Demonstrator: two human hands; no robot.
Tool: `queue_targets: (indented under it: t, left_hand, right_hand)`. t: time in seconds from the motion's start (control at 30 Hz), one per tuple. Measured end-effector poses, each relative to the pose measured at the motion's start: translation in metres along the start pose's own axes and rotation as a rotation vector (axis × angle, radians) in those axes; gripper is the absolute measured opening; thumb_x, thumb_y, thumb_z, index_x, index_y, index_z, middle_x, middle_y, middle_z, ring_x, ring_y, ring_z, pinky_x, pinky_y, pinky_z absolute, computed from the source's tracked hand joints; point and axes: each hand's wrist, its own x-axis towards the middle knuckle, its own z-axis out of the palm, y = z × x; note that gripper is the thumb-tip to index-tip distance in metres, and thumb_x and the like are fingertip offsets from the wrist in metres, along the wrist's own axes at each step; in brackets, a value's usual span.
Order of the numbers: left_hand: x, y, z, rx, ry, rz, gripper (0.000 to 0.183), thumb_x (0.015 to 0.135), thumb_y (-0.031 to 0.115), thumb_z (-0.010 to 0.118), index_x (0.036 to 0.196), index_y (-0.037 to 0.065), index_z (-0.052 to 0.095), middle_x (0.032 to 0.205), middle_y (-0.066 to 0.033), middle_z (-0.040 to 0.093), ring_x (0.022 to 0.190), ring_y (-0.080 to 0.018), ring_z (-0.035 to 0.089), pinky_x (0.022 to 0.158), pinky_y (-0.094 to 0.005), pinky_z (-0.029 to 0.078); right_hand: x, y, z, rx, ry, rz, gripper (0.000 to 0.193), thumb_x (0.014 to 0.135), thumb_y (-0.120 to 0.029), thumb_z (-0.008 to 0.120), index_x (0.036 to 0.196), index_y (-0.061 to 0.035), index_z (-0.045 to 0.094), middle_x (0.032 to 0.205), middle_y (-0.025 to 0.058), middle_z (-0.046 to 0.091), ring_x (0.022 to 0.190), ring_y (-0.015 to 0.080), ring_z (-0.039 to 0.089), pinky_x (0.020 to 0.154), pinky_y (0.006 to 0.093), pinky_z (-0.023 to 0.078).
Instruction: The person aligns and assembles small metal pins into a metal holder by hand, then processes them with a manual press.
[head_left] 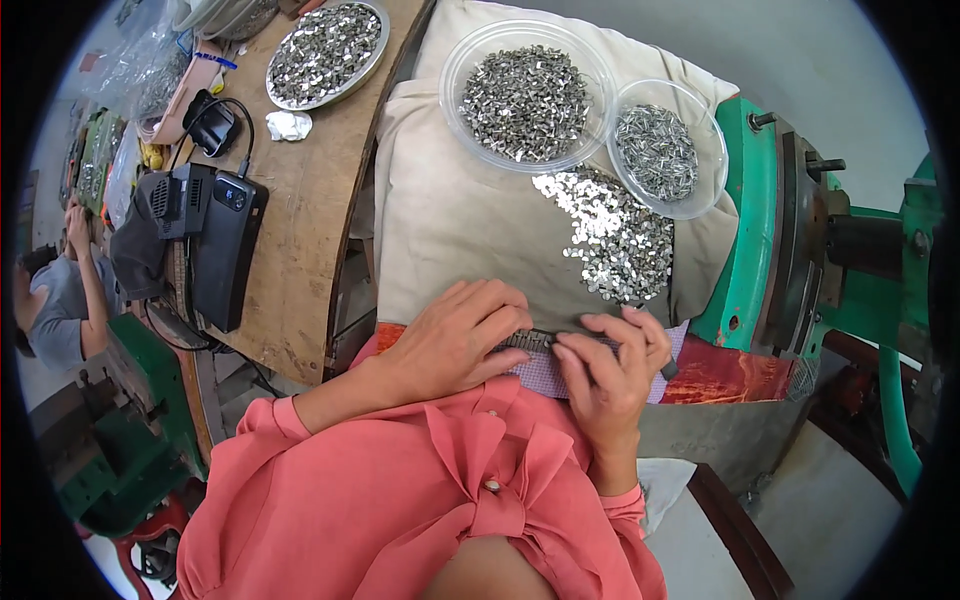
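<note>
In front of my body, a narrow dark metal strip of linked segments (528, 341), like a watch band, runs between my two hands. My left hand (450, 335) is closed on its left end with bent fingers. At the right end, the thumb and fingers of my right hand (612, 365) pinch the strip; its other fingers are curled. A dark, rounded tip (670, 370) shows beside my right hand, and I cannot make out what it belongs to. Beyond the hands lies a loose pile of small shiny metal pieces (622, 245) on a beige cloth (420, 215).
A large clear tub (452, 115) and a smaller clear tub (716, 150) hold small metal parts. On the wooden table (300, 235) are a dish (381, 45) of metal pieces and a black power bank (230, 250). A green machine (745, 230) stands right. Another person (70, 300) sits far left.
</note>
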Motion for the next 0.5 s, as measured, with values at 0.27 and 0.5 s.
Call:
queue_targets:
  t: [0.27, 0.5]
  left_hand:
    - [-0.002, -0.003, 0.0, -0.037, 0.009, -0.007, 0.037, 0.073, 0.016, 0.083, 0.101, 0.007, 0.061, 0.109, -0.0071, 0.059, 0.098, -0.0278, 0.059, 0.084, -0.0384, 0.046]
    - [-0.001, 0.002, 0.001, -0.005, 0.047, 0.016, 0.031, 0.074, 0.014, 0.08, 0.098, 0.007, 0.062, 0.107, -0.0064, 0.06, 0.094, -0.0269, 0.059, 0.08, -0.0366, 0.045]
  right_hand:
    - [0.033, 0.016, -0.003, -0.174, 0.052, -0.016, 0.019, 0.071, -0.012, 0.082, 0.088, -0.0167, 0.074, 0.107, -0.0006, 0.064, 0.115, 0.0288, 0.05, 0.097, 0.0424, 0.035]
    - [0.05, 0.014, 0.005, -0.249, -0.023, -0.085, 0.016, 0.071, -0.01, 0.08, 0.084, -0.0137, 0.071, 0.108, -0.0002, 0.065, 0.118, 0.0303, 0.05, 0.1, 0.0438, 0.034]
